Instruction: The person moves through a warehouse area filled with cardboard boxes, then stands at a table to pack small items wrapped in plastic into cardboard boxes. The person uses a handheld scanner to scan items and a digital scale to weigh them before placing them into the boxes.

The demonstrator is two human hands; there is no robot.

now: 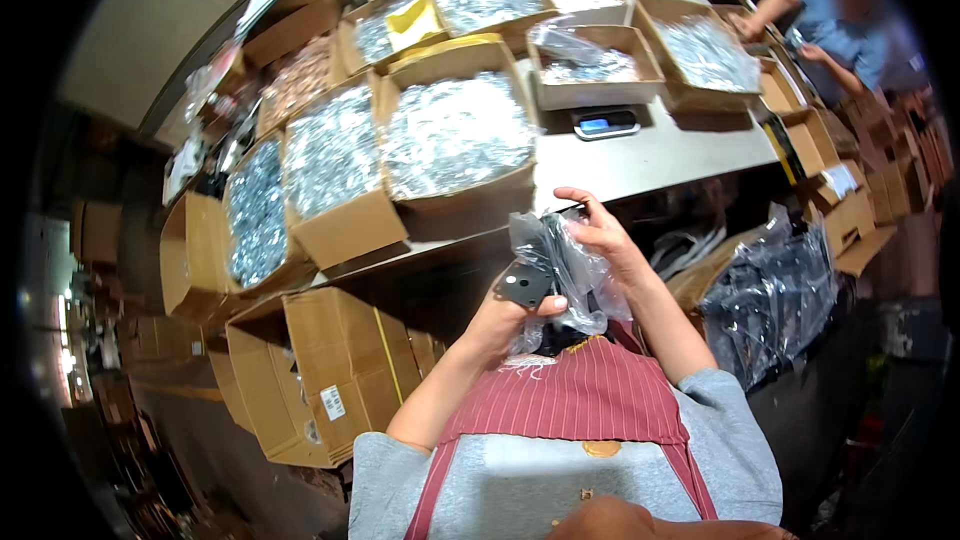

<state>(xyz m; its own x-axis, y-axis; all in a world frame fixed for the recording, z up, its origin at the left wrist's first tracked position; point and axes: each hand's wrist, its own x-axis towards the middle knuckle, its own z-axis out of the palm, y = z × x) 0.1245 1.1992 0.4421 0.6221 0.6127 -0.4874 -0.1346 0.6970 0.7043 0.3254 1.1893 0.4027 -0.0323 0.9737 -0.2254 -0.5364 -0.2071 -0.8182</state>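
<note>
In front of my apron, my left hand (pixel 492 316) is closed on a flat black plate with holes (pixel 524 286), the thumb lying along its lower edge. A clear plastic bag (pixel 592 312) with dark parts inside hangs between my hands. My right hand (pixel 608 243) grips the bag's upper right side, with one finger raised off it. The dark parts (pixel 567 252) overlap in the bag, and their exact shape is hard to make out. Part of the left palm is hidden by the plate and the plastic.
Open cartons of bagged metal parts (pixel 455 130) crowd the white table (pixel 690 155). A small scale (pixel 606 124) lies by a shallow box (pixel 600 90). Below are an open carton (pixel 335 370) at left and a box of bagged black parts (pixel 770 285) at right. Another person (pixel 840 25) works at far right.
</note>
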